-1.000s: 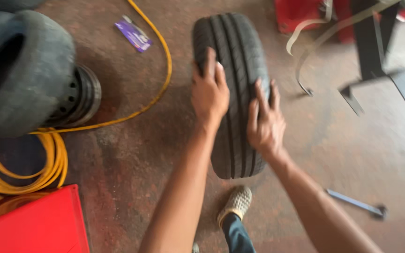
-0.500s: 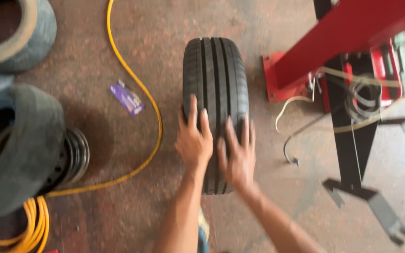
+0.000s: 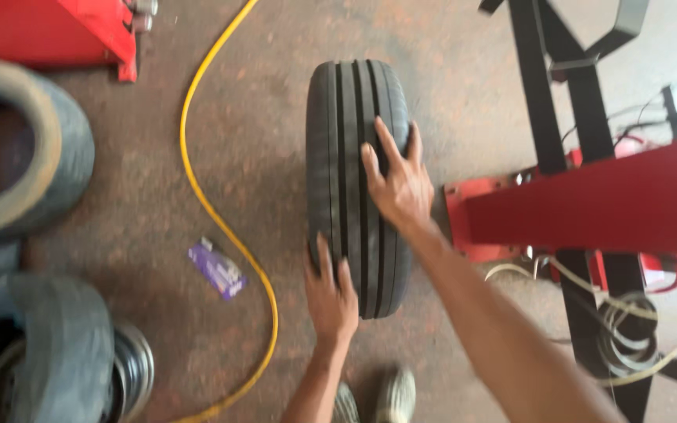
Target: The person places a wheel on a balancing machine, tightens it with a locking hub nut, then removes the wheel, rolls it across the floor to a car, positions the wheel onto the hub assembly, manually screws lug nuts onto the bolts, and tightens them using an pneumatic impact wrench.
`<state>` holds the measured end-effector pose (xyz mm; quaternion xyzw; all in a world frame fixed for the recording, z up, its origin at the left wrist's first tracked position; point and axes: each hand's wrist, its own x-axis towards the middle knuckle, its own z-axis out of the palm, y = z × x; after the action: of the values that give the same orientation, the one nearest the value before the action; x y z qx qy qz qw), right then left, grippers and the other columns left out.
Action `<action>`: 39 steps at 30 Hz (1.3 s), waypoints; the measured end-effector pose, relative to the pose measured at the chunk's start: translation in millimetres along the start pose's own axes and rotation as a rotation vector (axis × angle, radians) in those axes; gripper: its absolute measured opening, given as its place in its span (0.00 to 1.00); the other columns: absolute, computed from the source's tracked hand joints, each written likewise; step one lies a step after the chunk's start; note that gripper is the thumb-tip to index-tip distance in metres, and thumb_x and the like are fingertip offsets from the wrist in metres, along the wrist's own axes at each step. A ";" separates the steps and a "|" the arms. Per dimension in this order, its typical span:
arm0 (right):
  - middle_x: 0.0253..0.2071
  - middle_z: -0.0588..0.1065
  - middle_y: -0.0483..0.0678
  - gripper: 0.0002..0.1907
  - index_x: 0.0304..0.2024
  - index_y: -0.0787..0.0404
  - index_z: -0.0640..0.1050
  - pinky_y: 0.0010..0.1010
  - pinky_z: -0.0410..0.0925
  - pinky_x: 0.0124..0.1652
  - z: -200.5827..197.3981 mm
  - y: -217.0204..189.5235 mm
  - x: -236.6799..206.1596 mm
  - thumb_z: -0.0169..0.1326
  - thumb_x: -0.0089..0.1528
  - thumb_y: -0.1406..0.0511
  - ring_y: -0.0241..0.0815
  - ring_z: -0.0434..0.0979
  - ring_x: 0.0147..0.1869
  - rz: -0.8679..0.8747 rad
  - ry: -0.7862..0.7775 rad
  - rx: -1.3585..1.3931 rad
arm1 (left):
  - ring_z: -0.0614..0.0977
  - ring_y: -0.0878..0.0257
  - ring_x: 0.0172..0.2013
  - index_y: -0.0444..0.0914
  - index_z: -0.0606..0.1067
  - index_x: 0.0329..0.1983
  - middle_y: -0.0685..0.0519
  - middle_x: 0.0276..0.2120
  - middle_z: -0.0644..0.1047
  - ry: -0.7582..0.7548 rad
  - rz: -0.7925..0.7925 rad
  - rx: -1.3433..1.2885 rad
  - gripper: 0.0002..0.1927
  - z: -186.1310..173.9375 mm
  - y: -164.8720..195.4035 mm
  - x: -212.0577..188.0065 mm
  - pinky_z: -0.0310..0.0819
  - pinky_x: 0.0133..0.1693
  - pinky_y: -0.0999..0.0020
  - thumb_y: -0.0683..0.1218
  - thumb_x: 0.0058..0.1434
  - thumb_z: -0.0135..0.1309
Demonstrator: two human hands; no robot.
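Tyre (image 3: 354, 157) stands upright on its tread on the concrete floor (image 3: 464, 63), grooves running away from the person, just left of the red machine base (image 3: 589, 207).

Right hand (image 3: 397, 184): arm reaches in from lower right, nearly straight, palm flat on top of the tread toward its right shoulder. Fingers spread and pointing away, thumb hooked over the right edge. Pressing, not gripping.

Left hand (image 3: 331, 294): forearm comes straight up from the bottom edge, palm on the near end of the tread at its left side, fingers extended up along the grooves. Also flat and open, no clench.

Hands are staggered: right further up the tyre, left closer to the body. Shoes (image 3: 374, 395) directly below the tyre's near end.

Around: yellow hose (image 3: 205, 196) curves across the floor left of the tyre, purple wrapper (image 3: 217, 269) beside it, worn tyres (image 3: 21, 153) stacked at far left, black stand (image 3: 566, 94) upper right.
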<state>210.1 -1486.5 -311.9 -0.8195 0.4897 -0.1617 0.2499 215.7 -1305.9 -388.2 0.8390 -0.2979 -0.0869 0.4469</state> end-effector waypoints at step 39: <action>0.76 0.49 0.73 0.31 0.70 0.56 0.69 0.54 0.65 0.66 112.3 3.9 720.8 0.54 0.65 0.57 0.77 0.54 0.78 0.079 0.340 -0.058 | 0.72 0.33 0.63 0.57 0.60 0.75 0.33 0.71 0.63 -0.285 0.254 -0.008 0.28 360.5 162.4 952.2 0.75 0.55 0.43 0.57 0.72 0.46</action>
<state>602.0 -2096.5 -391.8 -0.7672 0.5613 -0.2739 0.1459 767.4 -2176.2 -354.4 0.7723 -0.4611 -0.1489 0.4108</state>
